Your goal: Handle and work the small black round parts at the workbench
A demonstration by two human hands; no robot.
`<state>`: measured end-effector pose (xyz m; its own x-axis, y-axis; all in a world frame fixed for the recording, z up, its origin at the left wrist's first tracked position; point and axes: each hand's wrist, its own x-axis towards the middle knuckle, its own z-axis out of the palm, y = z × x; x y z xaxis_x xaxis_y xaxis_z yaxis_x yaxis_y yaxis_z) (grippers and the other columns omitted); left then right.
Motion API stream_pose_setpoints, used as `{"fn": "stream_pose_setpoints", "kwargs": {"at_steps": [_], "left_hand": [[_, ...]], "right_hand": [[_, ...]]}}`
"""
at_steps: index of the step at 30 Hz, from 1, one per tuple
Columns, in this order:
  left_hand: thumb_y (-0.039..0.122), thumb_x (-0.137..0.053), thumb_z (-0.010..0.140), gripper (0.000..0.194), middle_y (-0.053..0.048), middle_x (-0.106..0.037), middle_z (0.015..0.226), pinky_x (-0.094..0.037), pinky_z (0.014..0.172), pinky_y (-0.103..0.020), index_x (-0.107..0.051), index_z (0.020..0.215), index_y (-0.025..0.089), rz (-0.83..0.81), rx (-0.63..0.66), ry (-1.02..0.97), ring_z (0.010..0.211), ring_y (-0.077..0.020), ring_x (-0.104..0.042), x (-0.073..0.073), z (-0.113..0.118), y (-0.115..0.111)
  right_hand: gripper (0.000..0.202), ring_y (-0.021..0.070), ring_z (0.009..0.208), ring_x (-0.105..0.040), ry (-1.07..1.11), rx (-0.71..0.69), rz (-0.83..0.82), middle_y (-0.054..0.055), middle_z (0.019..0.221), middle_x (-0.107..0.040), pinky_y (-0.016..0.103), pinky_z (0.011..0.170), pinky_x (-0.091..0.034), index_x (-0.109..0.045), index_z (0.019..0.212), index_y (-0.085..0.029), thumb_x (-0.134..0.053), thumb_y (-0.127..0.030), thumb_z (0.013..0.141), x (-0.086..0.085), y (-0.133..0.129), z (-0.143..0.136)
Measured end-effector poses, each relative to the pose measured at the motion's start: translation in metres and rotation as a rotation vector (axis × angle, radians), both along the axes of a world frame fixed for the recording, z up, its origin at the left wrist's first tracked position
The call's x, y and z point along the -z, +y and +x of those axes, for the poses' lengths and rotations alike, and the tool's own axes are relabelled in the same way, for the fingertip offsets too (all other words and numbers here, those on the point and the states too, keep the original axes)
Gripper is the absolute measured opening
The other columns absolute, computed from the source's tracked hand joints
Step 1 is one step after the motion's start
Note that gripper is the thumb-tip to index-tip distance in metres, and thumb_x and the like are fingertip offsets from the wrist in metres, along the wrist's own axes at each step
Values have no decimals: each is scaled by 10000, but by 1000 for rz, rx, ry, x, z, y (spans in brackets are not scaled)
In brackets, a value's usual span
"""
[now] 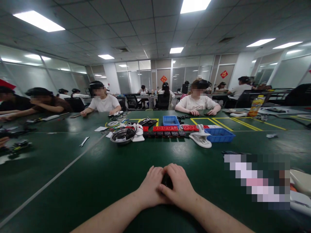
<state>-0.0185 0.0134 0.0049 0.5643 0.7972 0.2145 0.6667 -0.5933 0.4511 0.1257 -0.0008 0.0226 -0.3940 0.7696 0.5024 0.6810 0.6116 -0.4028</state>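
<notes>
Together, the left hand and right hand curl narrowly around a dark object; the two-o'clock bottle's label is too small to read.

The gray ceiling is made of big squares. Bright flat lights shine from the upper left, the top and the upper right. A cloudy glass wall runs along the left side. Red paper signs hang at the back, near the middle and right. A big green table fills the bottom.
</notes>
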Motion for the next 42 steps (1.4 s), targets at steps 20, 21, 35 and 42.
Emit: {"fn": "stream_pose_setpoints", "kwargs": {"at_steps": [20,21,35,42], "left_hand": [[272,-716,534,448,-29,-545,964,-412,826,-323,-568,949,188,-67,99,-73,904,-224,-497,4,-9,15],[269,-718,535,460,-29,-547,965,-406,839,-329,-571,964,189,-69,113,-66,912,-227,-496,3,-9,15],[228,-660,633,484,-39,-540,1092,-362,927,-373,-523,1098,226,-75,167,-100,1012,-245,-484,-1,-9,11],[393,-723,560,664,-65,-522,1089,-316,972,-446,-460,1140,203,-76,41,-94,1022,-267,-477,-8,-4,3]], "right_hand": [[194,175,773,-483,35,-249,-59,14,747,-540,328,741,-373,-493,690,-198,-402,-81,565,-4,-3,0],[197,173,765,-488,56,-283,-46,9,724,-539,333,754,-372,-489,669,-200,-387,-83,550,-3,-5,-1],[192,193,794,-483,127,-198,56,43,807,-564,380,790,-361,-520,823,-182,-440,-148,651,-6,-9,-2],[227,213,806,-472,27,107,-96,52,852,-541,377,751,-362,-510,872,-167,-583,-290,695,0,0,-3]]}}
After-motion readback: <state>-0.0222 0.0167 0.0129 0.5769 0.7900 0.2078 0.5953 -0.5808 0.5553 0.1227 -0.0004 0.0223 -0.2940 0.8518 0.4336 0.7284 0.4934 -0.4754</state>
